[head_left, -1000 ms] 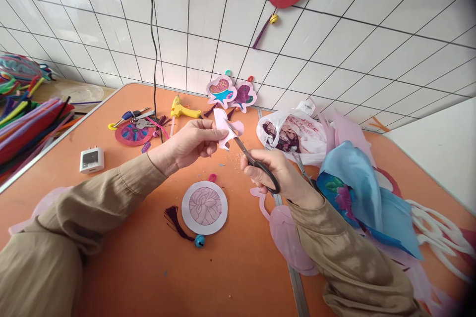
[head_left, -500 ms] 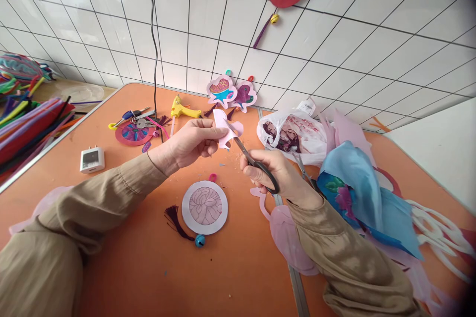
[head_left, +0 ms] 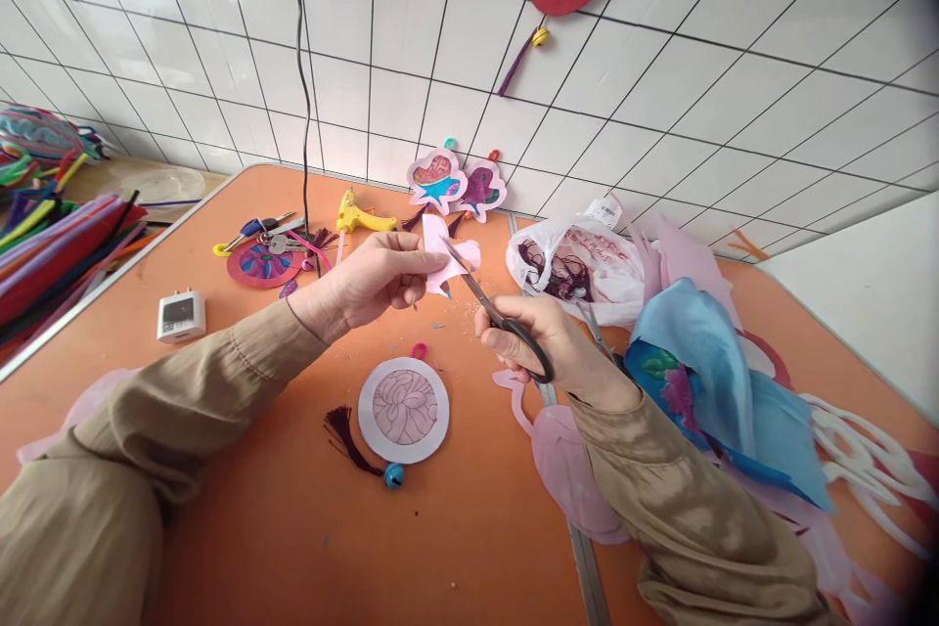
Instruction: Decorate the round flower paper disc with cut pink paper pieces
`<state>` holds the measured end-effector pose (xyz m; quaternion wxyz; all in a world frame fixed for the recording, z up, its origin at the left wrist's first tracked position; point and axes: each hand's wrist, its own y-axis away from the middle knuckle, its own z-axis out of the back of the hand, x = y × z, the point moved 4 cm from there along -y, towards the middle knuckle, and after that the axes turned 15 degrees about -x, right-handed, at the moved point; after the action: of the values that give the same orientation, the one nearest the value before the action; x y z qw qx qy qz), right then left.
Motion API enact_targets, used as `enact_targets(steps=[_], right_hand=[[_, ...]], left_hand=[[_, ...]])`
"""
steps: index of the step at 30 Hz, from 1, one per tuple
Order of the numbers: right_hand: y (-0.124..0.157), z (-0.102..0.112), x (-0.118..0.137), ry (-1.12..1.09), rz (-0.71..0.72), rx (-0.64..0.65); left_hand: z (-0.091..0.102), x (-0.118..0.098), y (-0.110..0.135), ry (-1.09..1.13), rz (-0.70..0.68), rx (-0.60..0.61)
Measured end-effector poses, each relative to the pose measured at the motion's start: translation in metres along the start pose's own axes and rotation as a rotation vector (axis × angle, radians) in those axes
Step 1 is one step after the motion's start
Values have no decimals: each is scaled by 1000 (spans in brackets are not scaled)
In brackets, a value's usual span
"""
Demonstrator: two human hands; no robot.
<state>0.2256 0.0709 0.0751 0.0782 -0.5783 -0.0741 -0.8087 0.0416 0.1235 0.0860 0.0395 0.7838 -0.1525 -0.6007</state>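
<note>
Between thumb and fingers, my left hand (head_left: 374,282) pinches a small pale pink cutout (head_left: 436,243) with curved edges, raised over the table. My right hand (head_left: 539,337) grips black-handled scissors (head_left: 488,305), whose blades point up and left and meet the cutout's lower right edge. Just below the hands lies a round white ornament (head_left: 403,411) with a line-drawn flower, a pink loop on top, a blue bell (head_left: 394,476) and a dark tassel (head_left: 348,438). Pink cut material (head_left: 572,474) lies partly under my right forearm.
A yellow glue gun (head_left: 359,212), keys (head_left: 279,240) and a white charger (head_left: 181,315) stand on the orange table (head_left: 352,558) at left. To the right are a plastic bag (head_left: 616,274) with dark threads, blue fabric (head_left: 696,362) and a second pair of scissors (head_left: 602,337). Two ornaments (head_left: 438,178) lean against the tiled wall.
The pink cutout has turned slightly in my left hand while the scissor blades stay at its edge. Both hands have barely shifted; the things on the table are unchanged.
</note>
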Motion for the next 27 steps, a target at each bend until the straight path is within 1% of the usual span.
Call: enact_targets(steps=[4, 11, 27], right_hand=[[0, 0, -1, 2, 1, 5], [0, 0, 0, 14, 6, 4], [-1, 1, -5, 3, 9, 25]], left_hand=[[1, -1, 0, -11, -4, 9], [3, -2, -1, -21, -32, 66], [2, -6, 0, -58, -32, 76]])
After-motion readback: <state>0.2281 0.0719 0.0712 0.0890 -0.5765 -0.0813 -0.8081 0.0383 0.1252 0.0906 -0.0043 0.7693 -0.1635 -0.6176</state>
